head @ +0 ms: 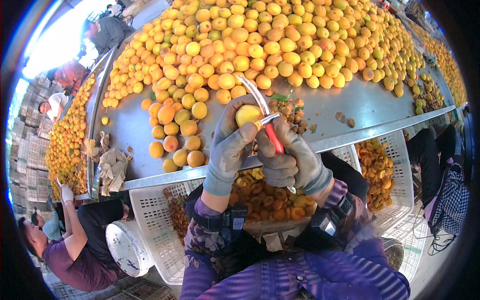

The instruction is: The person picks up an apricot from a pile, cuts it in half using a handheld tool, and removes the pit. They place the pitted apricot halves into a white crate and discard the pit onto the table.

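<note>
My left hand (pixel 232 140), in a grey coated work glove, holds a yellow apricot (pixel 248 115) between thumb and fingers. In my gloved right hand (pixel 290 155) is a tool with a red handle (pixel 274 138) and a curved metal blade (pixel 255 92). A short metal part (pixel 267 120) crosses it and reaches to the apricot's edge; the exact contact is hard to tell. A small metal tip shows below my right fist. Both hands are above the near edge of a metal table (pixel 330 123), where whole apricots (pixel 255 48) lie heaped. Fruit pits (pixel 296 112) lie just behind my hands.
Halved apricots (pixel 275 204) fill a container below my hands. White plastic crates (pixel 153 221) stand under the raised table rim, one with more halves (pixel 375 172). Crumpled cloth (pixel 112 168) lies at the table's left corner. A white bucket (pixel 125 247) and a seated co-worker (pixel 75 255) are at left.
</note>
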`<action>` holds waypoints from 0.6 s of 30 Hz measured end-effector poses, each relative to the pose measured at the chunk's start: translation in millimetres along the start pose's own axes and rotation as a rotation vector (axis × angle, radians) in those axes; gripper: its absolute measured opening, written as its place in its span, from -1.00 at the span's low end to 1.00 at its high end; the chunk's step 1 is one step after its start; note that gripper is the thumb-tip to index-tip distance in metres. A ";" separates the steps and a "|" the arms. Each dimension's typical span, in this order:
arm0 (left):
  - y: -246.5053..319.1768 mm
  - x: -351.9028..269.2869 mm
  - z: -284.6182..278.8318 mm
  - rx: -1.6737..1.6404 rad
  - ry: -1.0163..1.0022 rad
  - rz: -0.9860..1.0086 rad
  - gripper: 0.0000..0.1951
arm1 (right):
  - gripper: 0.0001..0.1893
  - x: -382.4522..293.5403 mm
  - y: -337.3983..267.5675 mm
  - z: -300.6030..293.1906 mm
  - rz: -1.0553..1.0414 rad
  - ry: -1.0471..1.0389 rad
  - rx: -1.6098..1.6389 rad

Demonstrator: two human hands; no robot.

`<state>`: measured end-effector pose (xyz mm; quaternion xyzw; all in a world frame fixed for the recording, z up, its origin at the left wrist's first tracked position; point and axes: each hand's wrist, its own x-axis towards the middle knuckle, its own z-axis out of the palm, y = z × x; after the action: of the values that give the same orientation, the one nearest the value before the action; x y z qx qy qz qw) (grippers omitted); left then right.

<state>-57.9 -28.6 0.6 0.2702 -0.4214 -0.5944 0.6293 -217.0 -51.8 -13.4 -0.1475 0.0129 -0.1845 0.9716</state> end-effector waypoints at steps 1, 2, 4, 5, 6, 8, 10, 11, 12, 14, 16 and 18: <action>-1.8 1.4 1.2 0.002 -0.001 0.001 -0.42 | -0.47 -0.3 -1.5 0.5 -0.001 -0.002 -0.001; -5.6 3.0 2.9 -0.033 0.033 0.045 -0.42 | -0.46 -1.0 -3.2 0.6 -0.153 0.111 -0.232; -10.4 3.6 -3.7 -0.138 0.056 0.111 -0.42 | -0.45 -1.2 -4.9 0.2 -0.307 0.218 -0.462; -9.3 3.2 -7.1 -0.134 0.056 0.114 -0.42 | -0.51 -1.2 -5.1 -0.3 -0.419 0.274 -0.694; -7.7 3.2 -9.9 -0.146 0.058 0.088 -0.41 | -0.57 -1.4 -5.7 -1.1 -0.530 0.328 -0.925; -7.9 3.2 -13.6 -0.159 0.072 0.065 -0.40 | -0.70 -7.5 -8.9 3.7 -0.497 0.458 -1.161; -8.1 2.9 -12.0 -0.147 0.092 0.057 -0.40 | -0.70 -8.5 -5.6 0.3 -0.513 0.472 -1.284; -8.2 3.1 -11.7 -0.137 0.113 0.046 -0.40 | -0.70 -8.6 -4.5 -0.9 -0.526 0.489 -1.405; -8.0 2.9 -12.7 -0.136 0.113 0.048 -0.40 | -0.69 -5.9 -2.8 5.3 -0.570 0.504 -1.481; -8.0 2.3 -15.0 -0.094 0.102 0.051 -0.40 | -0.67 -5.3 -4.9 3.9 -0.530 0.493 -1.516; -7.5 1.9 -15.0 -0.078 0.105 0.049 -0.41 | -0.65 -5.4 -5.8 4.1 -0.487 0.488 -1.551; -6.2 1.2 -13.5 -0.061 0.107 0.047 -0.42 | -0.60 -5.4 -5.4 8.6 -0.475 0.493 -1.567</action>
<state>-49.7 -32.8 -11.1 0.2724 -0.3751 -0.5768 0.6726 -223.2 -52.2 -3.8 -0.7310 0.3166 -0.3481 0.4942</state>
